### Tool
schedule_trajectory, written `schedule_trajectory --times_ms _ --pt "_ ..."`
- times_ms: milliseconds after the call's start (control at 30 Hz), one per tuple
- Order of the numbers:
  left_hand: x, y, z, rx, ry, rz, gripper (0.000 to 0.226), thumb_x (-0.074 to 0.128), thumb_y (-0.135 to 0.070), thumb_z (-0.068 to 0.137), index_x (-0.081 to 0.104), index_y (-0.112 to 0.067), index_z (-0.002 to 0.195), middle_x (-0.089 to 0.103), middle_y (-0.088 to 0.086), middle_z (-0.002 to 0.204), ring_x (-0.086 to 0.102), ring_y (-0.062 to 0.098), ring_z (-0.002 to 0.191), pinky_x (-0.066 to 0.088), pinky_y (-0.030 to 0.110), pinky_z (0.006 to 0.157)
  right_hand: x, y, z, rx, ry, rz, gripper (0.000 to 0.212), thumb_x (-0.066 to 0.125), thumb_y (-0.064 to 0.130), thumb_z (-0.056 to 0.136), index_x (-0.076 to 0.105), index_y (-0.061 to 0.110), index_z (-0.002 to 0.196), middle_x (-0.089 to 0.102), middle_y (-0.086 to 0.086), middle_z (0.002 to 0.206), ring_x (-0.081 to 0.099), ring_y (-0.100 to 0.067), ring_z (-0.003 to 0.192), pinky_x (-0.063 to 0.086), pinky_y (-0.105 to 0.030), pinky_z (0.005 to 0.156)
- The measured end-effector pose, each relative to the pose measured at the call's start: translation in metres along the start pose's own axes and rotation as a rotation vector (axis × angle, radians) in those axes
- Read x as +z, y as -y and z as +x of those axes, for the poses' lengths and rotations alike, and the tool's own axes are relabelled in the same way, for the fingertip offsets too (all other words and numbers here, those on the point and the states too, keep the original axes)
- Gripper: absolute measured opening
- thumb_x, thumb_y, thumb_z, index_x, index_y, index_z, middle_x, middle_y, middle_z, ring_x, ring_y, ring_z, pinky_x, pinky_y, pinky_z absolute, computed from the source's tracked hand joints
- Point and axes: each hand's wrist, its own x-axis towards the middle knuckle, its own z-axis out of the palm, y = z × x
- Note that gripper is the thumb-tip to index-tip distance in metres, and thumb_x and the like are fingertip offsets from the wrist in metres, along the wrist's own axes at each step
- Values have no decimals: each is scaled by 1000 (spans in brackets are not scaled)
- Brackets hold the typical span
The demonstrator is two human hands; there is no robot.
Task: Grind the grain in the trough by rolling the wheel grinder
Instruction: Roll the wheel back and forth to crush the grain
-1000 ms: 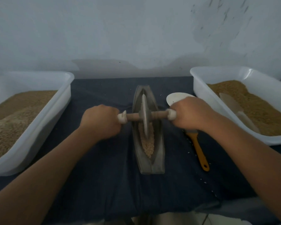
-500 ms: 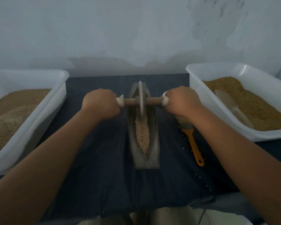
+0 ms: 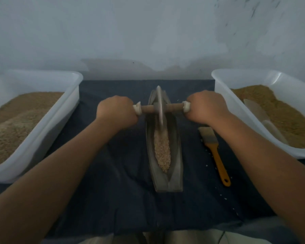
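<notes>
wheel grinder: 1 thin disc on a wooden axle, upright at the trough's far end, frame centre
trough: 1, grey, boat-shaped
grain: coarse tan strip in the groove
my left hand: gripping the left axle end
my right hand: gripping the right axle end
tubs: 2, white plastic, left tub and right tub
brush: 1, orange handle
</notes>
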Motion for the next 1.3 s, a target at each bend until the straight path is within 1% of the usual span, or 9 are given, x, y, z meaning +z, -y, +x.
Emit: schedule_trajectory --times_ms 133,367,567,633,767,867,1000,1133,1300 --pt "-10 -2 -7 43 78 10 23 59 -45 80 60 -23 71 62 -4 72 57 19 63 45 30 58 -4 0 -5 -10 75 18 28 55 45 87 56 28 65 58 6 64 58 -18 59 53 -36 58" --pt "-14 15 -112 282 -167 80 38 58 -54 69 31 -32 54 30 -13 41 26 3 34 10 16 43 -14 -8 -102 -180 111 174 35 49 60 83 46 34 58 49 11 51 47 -2 46 31 -25 47" --pt "-13 -2 -23 128 -61 87 33 60 -49 80 51 -23 61 52 -7 60 48 17 51 37 26 52 13 7 -36 62 -22 57 37 42 51 92 55 28 66 56 8 62 54 -13 56 49 -35 58" --pt "-20 -9 5 112 -61 105 36 60 -50 84 54 -21 62 55 -3 63 51 20 54 44 29 57 16 6 -14 126 -7 77 32 51 45 95 57 28 68 60 7 65 58 -16 59 57 -42 65" --pt "-30 -13 -3 144 -34 139 30 61 -46 82 54 -23 66 58 -4 68 53 23 59 44 30 58 16 1 -23 98 64 100 34 53 45 96 59 25 69 62 6 68 60 -17 63 57 -40 65" --pt "-20 1 -57 235 -44 132 29 54 -47 79 44 -26 62 48 -9 59 45 18 50 31 25 50 7 -3 -72 -4 112 124 33 52 53 87 56 30 64 57 9 59 55 -8 55 44 -31 52" --pt "-11 13 -99 318 -260 78 38 51 -54 70 23 -32 55 21 -15 44 14 2 38 8 15 49 -7 -6 -104 -113 103 153 30 43 59 75 49 34 59 50 11 51 49 -3 47 43 -30 46" --pt "5 7 -47 155 -103 74 33 58 -49 79 47 -26 58 46 -11 55 37 11 45 27 23 49 2 4 -50 -36 7 48 28 54 44 87 48 31 63 47 11 58 52 -11 56 26 -25 50" --pt "-4 -7 9 54 -42 35 27 58 -42 82 54 -23 64 56 -4 66 52 21 57 45 31 57 0 1 4 35 0 -13 32 62 45 87 57 27 61 58 5 60 54 -17 53 46 -31 52"
